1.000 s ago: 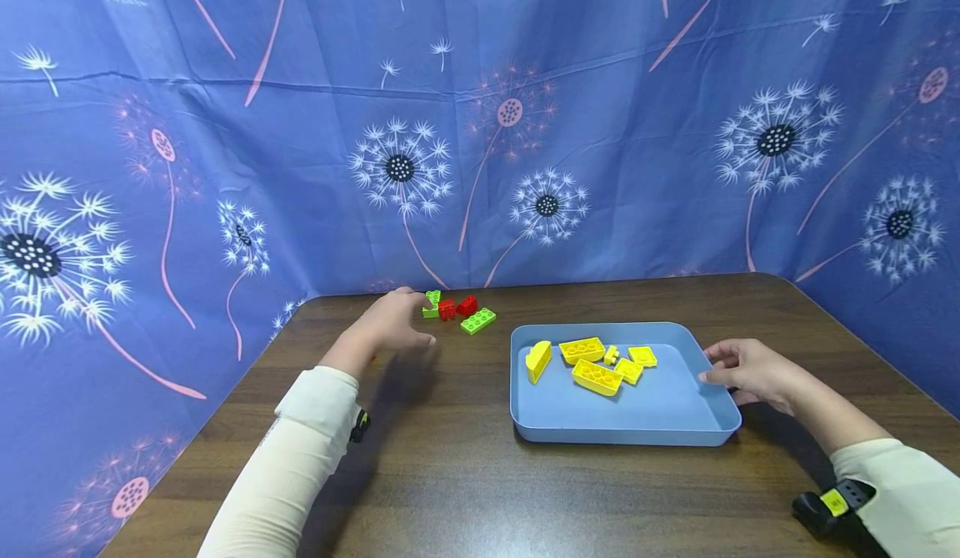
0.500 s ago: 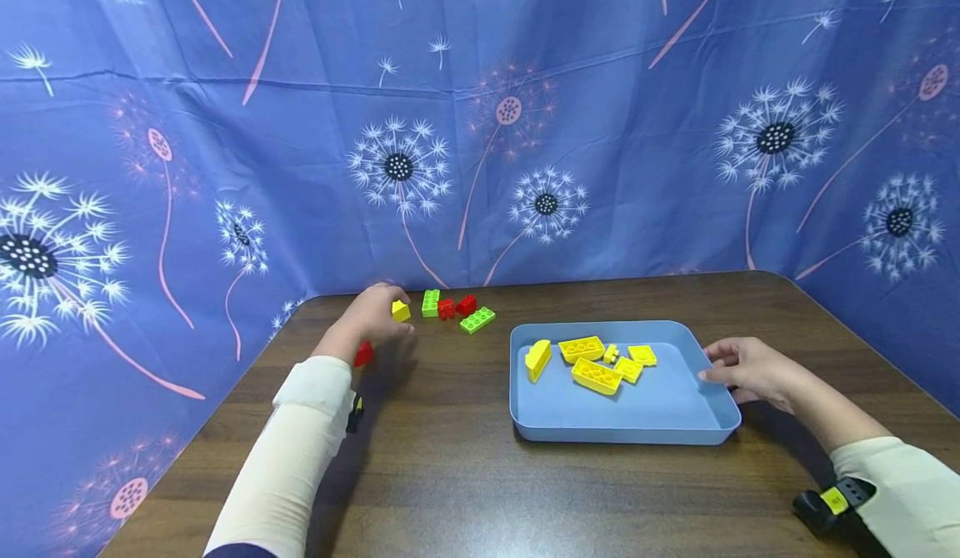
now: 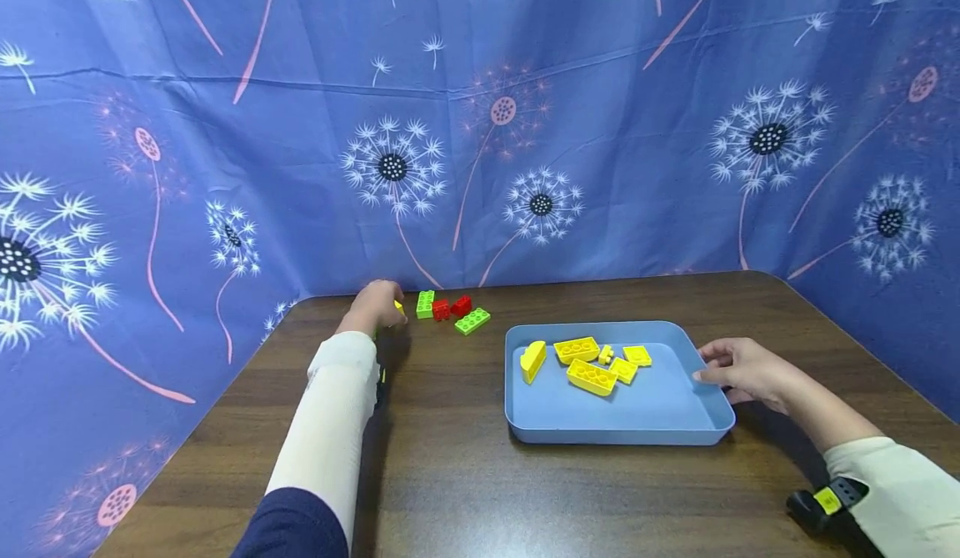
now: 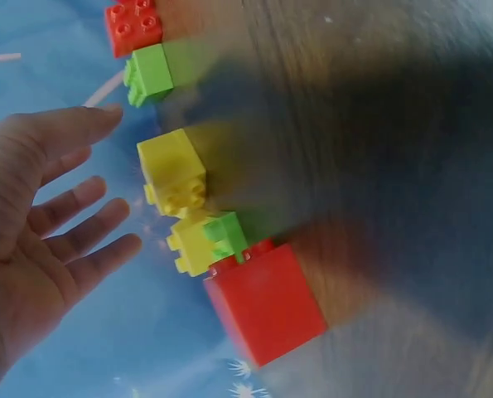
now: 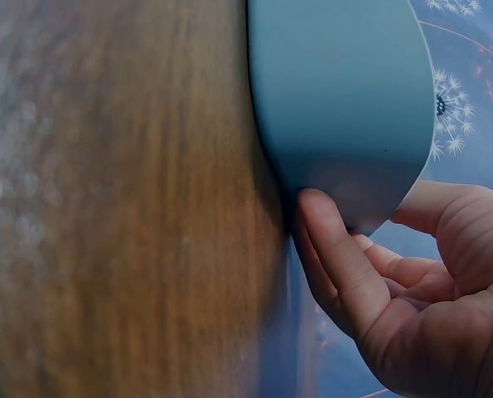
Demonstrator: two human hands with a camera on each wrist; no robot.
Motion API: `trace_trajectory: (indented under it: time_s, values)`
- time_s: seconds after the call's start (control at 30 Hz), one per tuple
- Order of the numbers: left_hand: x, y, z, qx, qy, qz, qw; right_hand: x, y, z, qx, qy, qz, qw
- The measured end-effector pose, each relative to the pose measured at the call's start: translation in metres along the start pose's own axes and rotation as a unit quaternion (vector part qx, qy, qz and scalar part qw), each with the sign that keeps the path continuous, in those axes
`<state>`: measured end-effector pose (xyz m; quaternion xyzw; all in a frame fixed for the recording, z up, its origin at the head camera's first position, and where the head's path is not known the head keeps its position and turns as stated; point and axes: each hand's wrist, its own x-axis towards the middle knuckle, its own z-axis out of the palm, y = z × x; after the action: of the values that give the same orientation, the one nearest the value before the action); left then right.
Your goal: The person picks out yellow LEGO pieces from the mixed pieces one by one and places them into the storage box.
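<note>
Head view count: six yellow pieces [image 3: 592,378] and, near the far edge of the surface [image 3: 465,491], two green bricks [image 3: 472,321], two red bricks [image 3: 441,310] and one yellow block [image 3: 399,308], mostly covered by the left hand [image 3: 377,304]. Left wrist view: row of six blocks [image 4: 171,170], two each of red, green and yellow; overlap with the head view count cannot be told. Left hand, near the surface's far left corner, has fingers spread, holding nothing, just beside the row. Versus 0.5 s ago: left hand further toward the far edge, covering more yellow; the red piece by its wrist no longer shows in head view. Right hand [image 3: 750,370] unchanged, pinching the tray [image 3: 660,399] at its right wall. All six yellow pieces lie in the tray, mostly toward its far left corner.
</note>
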<state>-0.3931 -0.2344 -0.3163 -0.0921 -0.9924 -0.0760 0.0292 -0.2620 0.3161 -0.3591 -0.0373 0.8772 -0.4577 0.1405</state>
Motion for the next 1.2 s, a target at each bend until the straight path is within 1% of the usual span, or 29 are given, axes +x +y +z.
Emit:
trace_trajectory:
  time_s: [0.07, 0.2, 0.3, 0.33, 0.43, 0.5, 0.63, 0.7, 0.8, 0.9, 1.03, 1.2]
  values:
    - [0.002, -0.002, 0.002, 0.000, 0.000, -0.014, 0.9999, 0.000, -0.001, 0.000, -0.001, -0.001, 0.000, 1.000]
    - [0.005, -0.007, 0.008, 0.020, 0.010, -0.016, 0.9996, 0.001, -0.002, 0.000, -0.004, -0.001, 0.003, 1.000]
    - [0.008, -0.008, 0.013, 0.029, 0.013, -0.036, 0.9989, 0.001, -0.003, -0.001, -0.004, 0.002, 0.001, 1.000]
    - [0.008, -0.009, 0.015, 0.029, 0.009, -0.046, 0.9985, 0.002, -0.004, -0.001, -0.003, 0.003, 0.002, 1.000]
    - [0.007, -0.010, 0.021, 0.012, -0.008, -0.086, 0.9962, 0.001, -0.003, 0.001, 0.002, 0.003, 0.000, 1.000]
    - [0.006, -0.011, 0.025, 0.001, -0.017, -0.103, 0.9945, 0.001, -0.002, 0.002, 0.005, 0.002, 0.001, 1.000]
    - [0.009, -0.013, 0.031, -0.013, -0.029, -0.122, 0.9920, 0.000, 0.001, 0.004, 0.011, 0.008, 0.005, 1.000]
    - [0.011, -0.011, 0.031, -0.012, -0.035, -0.126, 0.9914, 0.000, 0.000, 0.004, 0.012, 0.010, 0.001, 1.000]
    - [0.011, -0.012, 0.030, -0.008, -0.037, -0.117, 0.9923, 0.000, 0.000, 0.005, 0.011, 0.008, -0.005, 1.000]
    - [0.012, -0.009, 0.025, -0.005, -0.029, -0.098, 0.9948, -0.001, 0.000, 0.003, 0.012, 0.005, -0.008, 1.000]
    - [0.011, -0.006, 0.019, -0.006, -0.024, -0.070, 0.9973, 0.000, 0.000, 0.000, 0.009, 0.001, 0.000, 1.000]
    - [0.007, -0.008, 0.021, -0.013, -0.023, -0.045, 0.9987, 0.001, 0.000, 0.000, 0.007, -0.005, 0.004, 1.000]
